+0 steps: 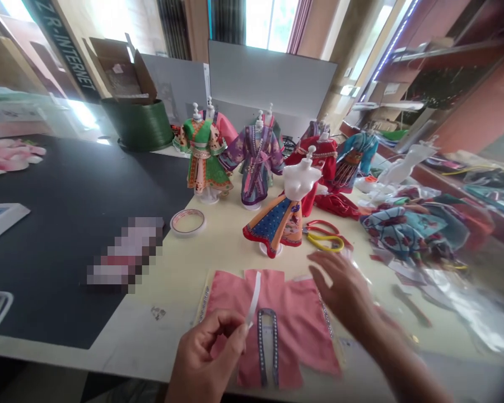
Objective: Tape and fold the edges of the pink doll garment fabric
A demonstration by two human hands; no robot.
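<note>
While the left hand point(212, 352) pinches a strip point(255, 298) by its near end over the cloth point(294, 305), long axis running far, the right hand point(342, 288) hangs right, farther off, fingers loosely parted.

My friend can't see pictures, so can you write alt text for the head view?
A person's left hand holds a thin white strip over a pink fabric garment with U-shaped gray beaded trim. The open right hand is near red and yellow looped handles. Behind stand small white mannequins, most in colorful outfits.
</note>
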